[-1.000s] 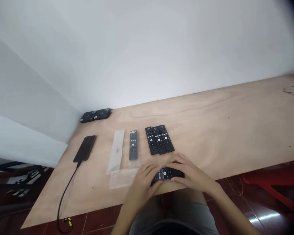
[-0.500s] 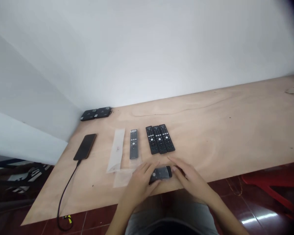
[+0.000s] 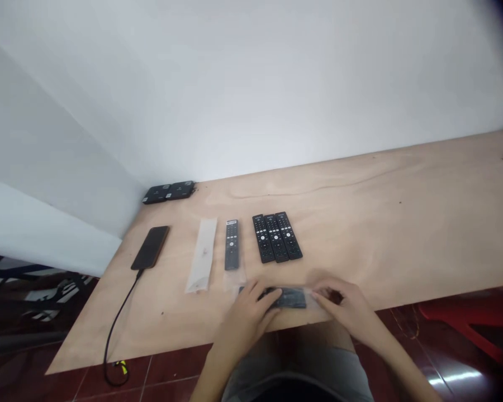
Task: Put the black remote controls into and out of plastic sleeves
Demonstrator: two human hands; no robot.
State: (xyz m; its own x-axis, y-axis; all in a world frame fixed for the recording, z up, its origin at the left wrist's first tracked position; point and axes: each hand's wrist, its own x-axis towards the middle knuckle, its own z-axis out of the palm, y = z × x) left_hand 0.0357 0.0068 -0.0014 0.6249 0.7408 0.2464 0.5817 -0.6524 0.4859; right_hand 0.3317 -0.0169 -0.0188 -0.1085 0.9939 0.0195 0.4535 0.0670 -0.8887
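Note:
Near the table's front edge a dark remote control lies crosswise inside a clear plastic sleeve. My left hand grips its left part, with fingers and thumb over it, hiding much of that end. At the right end my right hand pinches the sleeve's edge between thumb and fingers; the fingertips are slightly blurred. Just beyond my hands, three black remotes lie side by side. Left of them is a remote in a clear sleeve, and beside that a flat whitish plastic sleeve.
A phone with a black cable lies at the left of the wooden table. Two black boxes sit in the back left corner by the wall. A red chair stands at the lower right.
The remote under my hands now shows further right, with the sleeve around it. My right hand has moved right to the sleeve's end. The view has shifted slightly.

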